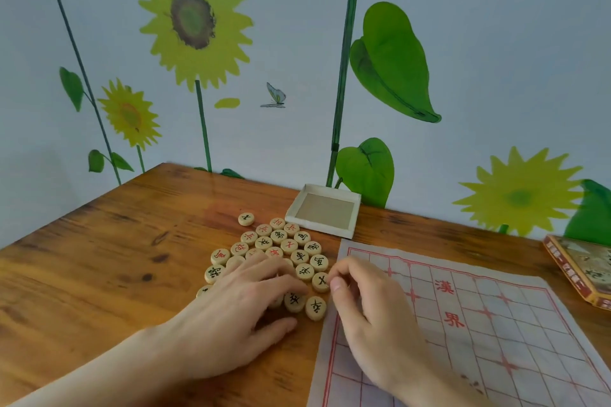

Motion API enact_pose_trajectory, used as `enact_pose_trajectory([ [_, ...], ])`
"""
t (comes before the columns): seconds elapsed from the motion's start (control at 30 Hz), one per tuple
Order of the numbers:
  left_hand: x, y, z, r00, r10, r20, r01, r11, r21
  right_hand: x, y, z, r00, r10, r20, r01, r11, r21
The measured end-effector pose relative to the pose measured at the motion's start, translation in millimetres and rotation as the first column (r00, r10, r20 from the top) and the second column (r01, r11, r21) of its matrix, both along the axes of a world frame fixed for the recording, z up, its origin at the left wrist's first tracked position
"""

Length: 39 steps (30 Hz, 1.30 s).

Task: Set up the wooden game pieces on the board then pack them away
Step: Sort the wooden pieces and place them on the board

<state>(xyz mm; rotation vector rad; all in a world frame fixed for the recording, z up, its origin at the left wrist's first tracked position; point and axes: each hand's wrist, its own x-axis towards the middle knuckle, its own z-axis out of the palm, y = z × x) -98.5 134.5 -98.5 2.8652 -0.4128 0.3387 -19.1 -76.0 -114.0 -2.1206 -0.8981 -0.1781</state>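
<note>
Several round wooden game pieces [281, 243] with black or red characters lie in a loose pile on the wooden table [99, 258], left of the board. The board [515, 334] is a pale sheet with a red grid, and no pieces stand on it. My left hand [244, 307] rests flat on the near part of the pile, fingers spread and covering some pieces. My right hand [370, 314] lies on the board's left edge with curled fingers. Its thumb and forefinger tips sit at the right rim of one black-marked piece [320, 281]. A pinch is not clear.
An empty white cardboard box tray [317, 229] stands behind the pile, near the wall. A printed box lid [582, 269] lies at the right table edge. The sunflower-patterned wall closes off the back.
</note>
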Motion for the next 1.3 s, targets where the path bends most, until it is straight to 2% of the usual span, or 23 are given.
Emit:
enact_pose_trajectory([
  [0.13, 21.5, 4.2, 27.6, 0.983, -0.155, -0.096, 0.172, 0.964, 0.204, 1.2, -0.4, 2.5, 0.999, -0.024, -0.042, 0.025, 0.999, 0.036],
  [0.23, 35.1, 3.8, 37.9, 0.959, -0.244, -0.141, 0.274, 0.925, 0.264, 2.4, -0.3, 2.1, 0.997, -0.031, -0.071, 0.036, 0.997, 0.071],
  [0.33, 38.6, 5.4, 39.7, 0.947, -0.261, -0.189, 0.300, 0.928, 0.221, 3.8, -1.3, 2.5, 0.994, -0.043, -0.095, 0.054, 0.992, 0.116],
  [0.47, 37.6, -0.5, 45.2, 0.949, -0.254, -0.185, 0.261, 0.965, 0.017, 5.0, -4.7, 2.8, 0.987, -0.065, -0.144, 0.093, 0.975, 0.201],
  [0.57, 36.7, -15.4, 41.3, 0.929, -0.285, -0.235, 0.304, 0.951, 0.049, 6.6, -4.7, 3.3, 0.986, -0.069, -0.154, 0.102, 0.970, 0.219],
  [0.67, 37.1, -23.7, 32.4, 0.939, -0.272, -0.212, 0.299, 0.948, 0.110, 7.2, -4.0, 2.1, 0.986, -0.073, -0.149, 0.105, 0.970, 0.217],
  [0.83, 42.5, -15.7, 36.1, 0.948, -0.252, -0.194, 0.268, 0.962, 0.060, 7.9, -3.1, -0.9, 0.986, -0.070, -0.151, 0.102, 0.971, 0.217],
  [0.97, 61.2, -10.4, 53.5, 0.977, -0.194, -0.090, 0.196, 0.980, 0.014, 8.2, -1.9, -0.9, 0.985, -0.068, -0.159, 0.102, 0.971, 0.215],
  [1.13, 83.0, -30.0, 44.5, 0.942, -0.268, -0.202, 0.306, 0.932, 0.194, 7.4, -2.5, -0.2, 0.985, -0.077, -0.152, 0.105, 0.977, 0.185],
  [1.3, 88.9, -29.2, 47.5, 0.926, -0.289, -0.244, 0.345, 0.910, 0.231, 7.9, -2.1, -0.2, 0.988, -0.088, -0.128, 0.109, 0.980, 0.167],
])
